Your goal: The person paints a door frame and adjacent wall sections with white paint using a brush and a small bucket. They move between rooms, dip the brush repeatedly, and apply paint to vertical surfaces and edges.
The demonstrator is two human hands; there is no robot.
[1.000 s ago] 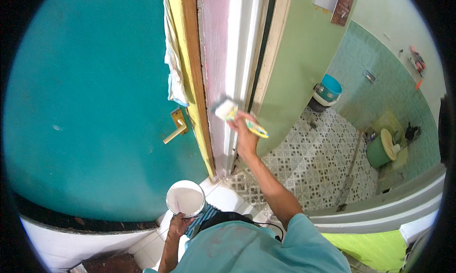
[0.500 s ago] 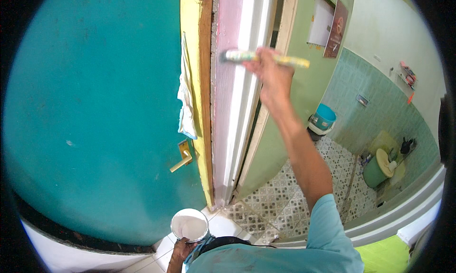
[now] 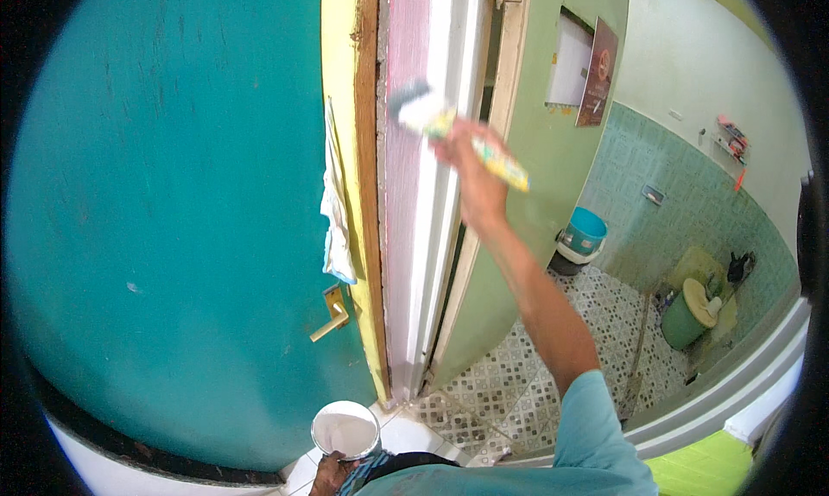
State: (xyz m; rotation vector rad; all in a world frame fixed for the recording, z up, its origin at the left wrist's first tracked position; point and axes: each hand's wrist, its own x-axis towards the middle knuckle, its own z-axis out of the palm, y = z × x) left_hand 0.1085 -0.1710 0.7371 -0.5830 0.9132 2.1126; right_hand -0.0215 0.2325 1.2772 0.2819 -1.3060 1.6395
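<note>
My right hand [image 3: 473,155] is closed round the handle of a paintbrush [image 3: 427,114], raised in front of a narrow pinkish wall strip [image 3: 406,176]. The brush tilts, its dark bristles up and to the left over the strip; whether they touch it I cannot tell. White door trim [image 3: 429,228] runs just right of the strip, behind my hand. Low down, my left hand [image 3: 330,473] grips the near side of a paint bucket [image 3: 376,440] at waist height. Pale paint [image 3: 344,431] lies inside it. Some of the left fingers are hidden.
A teal door [image 3: 190,220] with a brass handle [image 3: 330,325] stands left, a white cloth [image 3: 338,228] hanging at its edge. To the right, a green door [image 3: 544,185] opens onto a tiled room with a blue bucket [image 3: 588,227] and a lidded green bin [image 3: 682,323].
My right hand has moved a little left and down, and the brush has turned from nearly level to slanting, bristles up. The view has shifted slightly; the left hand keeps the bucket.
</note>
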